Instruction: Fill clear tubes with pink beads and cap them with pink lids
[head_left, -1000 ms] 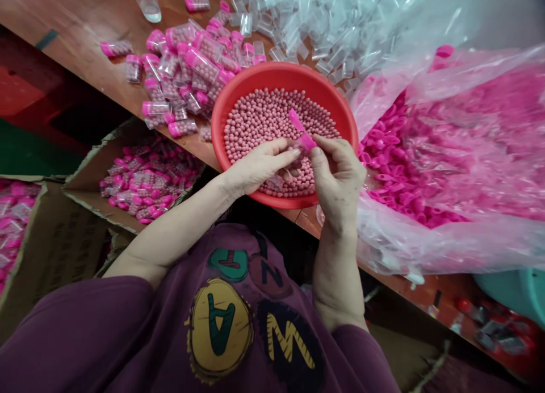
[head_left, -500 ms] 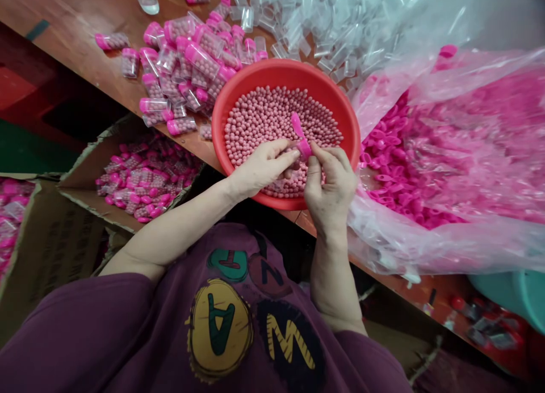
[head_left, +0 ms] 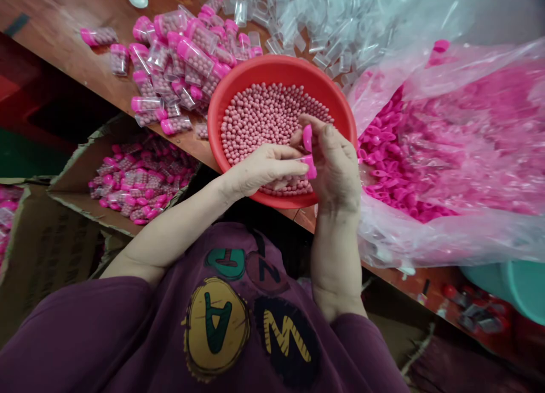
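My left hand [head_left: 266,168] pinches a small clear bottle with a bright pink flip-top cap [head_left: 310,167] over the red basin. Most of the bottle is hidden by my fingers. The cap's lid [head_left: 307,137] stands up, hinged open. Close beside it is my right hand [head_left: 338,160], fingers stretched and apart, palm turned toward the cap; whether it touches the lid I cannot tell. Beneath both hands, small round pink beads [head_left: 255,117] fill the bottom of the red basin [head_left: 219,137].
Filled pink-capped bottles [head_left: 183,58] lie heaped left of the basin. Clear empty bottles [head_left: 323,18] are piled behind it. At right, a plastic bag [head_left: 426,239] spills loose pink caps [head_left: 387,154]. A cardboard box [head_left: 76,183] of filled bottles [head_left: 140,180] stands below the table edge.
My right hand has let go of the cap, opened its fingers and shifted up beside the lid. The lid now stands more upright. My left hand still grips the bottle.
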`<state>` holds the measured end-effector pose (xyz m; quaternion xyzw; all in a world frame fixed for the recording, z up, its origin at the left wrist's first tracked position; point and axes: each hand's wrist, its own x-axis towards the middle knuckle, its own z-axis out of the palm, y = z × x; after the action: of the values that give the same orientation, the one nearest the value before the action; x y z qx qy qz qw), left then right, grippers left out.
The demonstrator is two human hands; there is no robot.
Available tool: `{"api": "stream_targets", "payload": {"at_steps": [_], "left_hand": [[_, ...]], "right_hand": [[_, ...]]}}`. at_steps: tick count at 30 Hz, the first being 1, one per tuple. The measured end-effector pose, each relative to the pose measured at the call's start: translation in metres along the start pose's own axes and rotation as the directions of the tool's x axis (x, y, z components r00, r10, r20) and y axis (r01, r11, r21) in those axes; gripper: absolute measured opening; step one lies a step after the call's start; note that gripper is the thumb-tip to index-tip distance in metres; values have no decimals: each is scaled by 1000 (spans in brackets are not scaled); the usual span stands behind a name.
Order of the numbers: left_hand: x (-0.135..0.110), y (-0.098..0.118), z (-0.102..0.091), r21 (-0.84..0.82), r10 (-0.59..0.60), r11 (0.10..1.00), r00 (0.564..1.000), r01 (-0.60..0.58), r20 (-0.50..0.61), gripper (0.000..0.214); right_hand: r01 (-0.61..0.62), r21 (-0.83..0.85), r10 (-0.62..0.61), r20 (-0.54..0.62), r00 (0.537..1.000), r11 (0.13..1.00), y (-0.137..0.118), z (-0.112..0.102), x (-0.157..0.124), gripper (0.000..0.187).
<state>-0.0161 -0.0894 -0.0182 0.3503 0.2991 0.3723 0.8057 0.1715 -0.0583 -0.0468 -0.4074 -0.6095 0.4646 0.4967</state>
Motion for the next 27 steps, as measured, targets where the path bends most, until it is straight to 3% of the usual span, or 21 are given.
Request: {"api": "stream_targets", "payload": {"at_steps": [4, 7, 11, 14, 17, 20, 22, 24, 27], "left_hand": [[2, 4, -1, -123, -26, 992, 997, 17, -71, 21], [5, 4, -2, -189, -23, 982, 995, 5, -98, 28], [8, -1, -8, -200, 10, 979, 994, -31, -108, 33], [8, -5, -12, -162, 45, 985, 997, -54, -63, 42], [9, -10, -16, -118, 80, 990, 997, -79, 9, 45], [15, -20, -18, 13, 190, 982, 980, -189, -60, 41], [20, -27, -18, 213, 309, 939, 933, -270, -181, 44], [24, -32, -17, 410, 395, 870, 884, -274, -249, 42], [23, -33, -16, 454, 369, 853, 912, -256, -179, 22]], "right_hand": [[186, -135, -200, -95, 975, 973, 5, 0, -11, 52], [302, -369, -322, 8, 947, 879, 3, -4, -31, 67], [388, -622, -388, 142, 910, 681, 2, 1, -44, 95], [381, -697, -430, 115, 896, 607, 5, 7, -42, 88], [432, -731, -512, 131, 849, 529, 8, 8, -39, 76], [480, -761, -578, 172, 798, 437, 12, 4, -38, 75], [472, -771, -549, 193, 813, 428, 14, 1, -39, 78], [426, -787, -469, 200, 860, 446, 15, -1, -40, 80], [390, -793, -386, 214, 897, 468, 8, -5, -41, 83]]}}
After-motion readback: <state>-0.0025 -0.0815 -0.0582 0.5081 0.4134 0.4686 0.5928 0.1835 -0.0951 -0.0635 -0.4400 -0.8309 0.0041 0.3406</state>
